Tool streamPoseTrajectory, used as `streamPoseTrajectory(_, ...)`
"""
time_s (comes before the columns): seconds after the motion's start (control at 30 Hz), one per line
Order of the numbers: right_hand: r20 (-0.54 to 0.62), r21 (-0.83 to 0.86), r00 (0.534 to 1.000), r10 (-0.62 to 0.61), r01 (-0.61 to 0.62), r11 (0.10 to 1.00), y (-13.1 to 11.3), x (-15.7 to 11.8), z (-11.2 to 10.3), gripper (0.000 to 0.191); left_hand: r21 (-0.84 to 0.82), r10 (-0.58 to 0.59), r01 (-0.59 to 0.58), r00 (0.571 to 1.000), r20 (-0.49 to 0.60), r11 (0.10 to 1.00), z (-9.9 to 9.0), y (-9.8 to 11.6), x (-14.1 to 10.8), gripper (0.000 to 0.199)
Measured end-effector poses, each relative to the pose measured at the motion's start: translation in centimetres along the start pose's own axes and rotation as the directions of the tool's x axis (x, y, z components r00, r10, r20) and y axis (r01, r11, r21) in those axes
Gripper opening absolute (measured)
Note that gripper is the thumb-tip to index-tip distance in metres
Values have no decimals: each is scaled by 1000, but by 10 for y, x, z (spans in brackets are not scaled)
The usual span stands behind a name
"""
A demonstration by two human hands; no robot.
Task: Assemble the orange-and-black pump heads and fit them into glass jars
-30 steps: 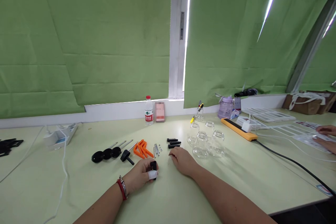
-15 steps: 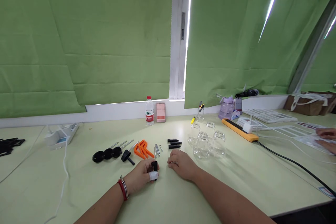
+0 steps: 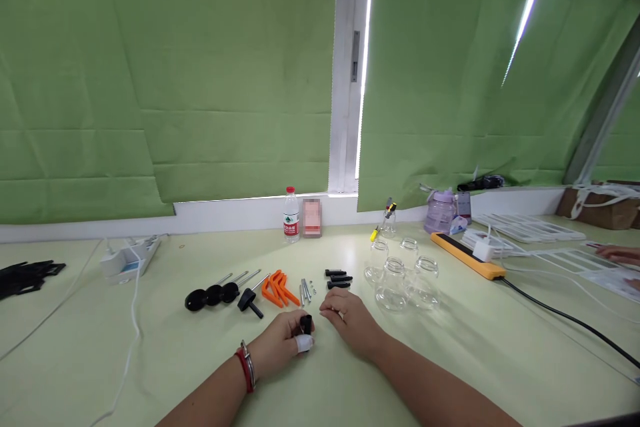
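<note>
My left hand (image 3: 280, 345), with a white wrap on the thumb, is closed around a short black tubular part (image 3: 307, 324) whose round end points up. Just to its right, my right hand (image 3: 356, 328) has thumb and fingers drawn together; anything between them is too small to make out. Beyond the hands lie several black ridged pieces (image 3: 339, 278), metal screws (image 3: 305, 291) with tiny nuts (image 3: 313, 287), and orange angled handles (image 3: 280, 289). Left of these are black round caps with metal rods (image 3: 214, 294) and a black knob with a side handle (image 3: 249, 301).
Several clear glass jars (image 3: 393, 290) stand to the right, near an orange power strip (image 3: 470, 257) with a black cable. A water bottle (image 3: 291, 217) stands at the back. Another person's hand (image 3: 620, 253) is at far right. A white power strip (image 3: 131, 260) sits left.
The black part has turned in my left hand, so its round end now shows. My right fingers have drawn into a pinch. The whole view has shifted slightly.
</note>
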State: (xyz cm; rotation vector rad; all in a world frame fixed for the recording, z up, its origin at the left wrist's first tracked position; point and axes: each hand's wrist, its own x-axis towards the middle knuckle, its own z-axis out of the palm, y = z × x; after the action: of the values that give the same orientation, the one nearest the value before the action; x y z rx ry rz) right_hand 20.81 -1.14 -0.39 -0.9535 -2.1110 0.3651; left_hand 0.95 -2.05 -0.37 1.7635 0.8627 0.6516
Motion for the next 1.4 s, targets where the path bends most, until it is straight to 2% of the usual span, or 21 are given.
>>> streamPoseTrajectory(0.1, -86, 132, 996, -21, 32, 991, -15, 0, 1, 17, 47, 19, -20, 1000, 8, 999, 3, -2, 1, 8)
streamPoseTrajectory(0.2, -57, 191, 998, -39, 50, 980, -23, -1, 2, 17, 82, 56, -56, 998, 9, 995, 5, -5, 3, 8)
streamPoseTrajectory(0.9, 5, 211, 1000, -28, 26, 977, -19, -3, 4, 21, 27, 44, -44, 999, 18, 999, 4, -7, 2, 8)
streamPoseTrajectory(1.0, -63, 155, 998, -8, 17, 988, -9, -1, 3, 22, 32, 29, -30, 999, 15, 999, 3, -8, 2, 10)
streamPoseTrajectory(1.1, -135, 0, 988, 71, -72, 997, 8, 0, 0, 23, 21, 5, -6, 1000, 8, 1000, 3, -8, 2, 11)
streamPoseTrajectory(1.17, -81, -133, 990, 117, -127, 983, 18, 0, -1, 21, -2, -15, 15, 1000, 8, 1000, 3, -5, 2, 12)
streamPoseTrajectory(1.27, 68, -291, 986, 152, -126, 948, 26, -2, 0, 18, -26, -37, 37, 999, 4, 999, 4, -1, 1, 14)
streamPoseTrajectory(1.33, 123, -346, 980, 158, -107, 932, 26, -3, 2, 19, -30, -40, 40, 999, -7, 999, 3, 0, 1, 14)
streamPoseTrajectory(1.4, 131, -351, 980, 150, -96, 931, 22, -3, 3, 21, -28, -35, 34, 999, -9, 999, 3, 0, 1, 12)
